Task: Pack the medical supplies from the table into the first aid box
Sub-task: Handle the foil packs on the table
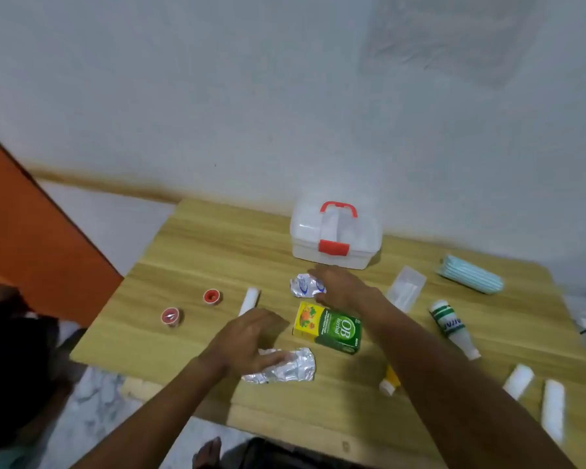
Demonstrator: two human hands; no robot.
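Observation:
The white first aid box (335, 236) with a red handle and red latch stands closed at the table's far side. My right hand (339, 287) reaches toward it, fingers spread, just over a small crumpled foil sachet (303, 286). My left hand (247, 336) hovers open over a silver foil pack (291, 367), fingers touching it. A green and yellow medicine carton (329, 328) lies between my hands. A white gauze roll (250, 299) lies beside my left hand.
Two red-capped tape rolls (212, 296) (171, 316) sit at left. A clear packet (406, 287), a stack of blue masks (469, 274), a white-green bottle (452, 328), a yellow tube (391, 380) and two white rolls (535, 394) lie at right. The table (190, 252) borders a wall.

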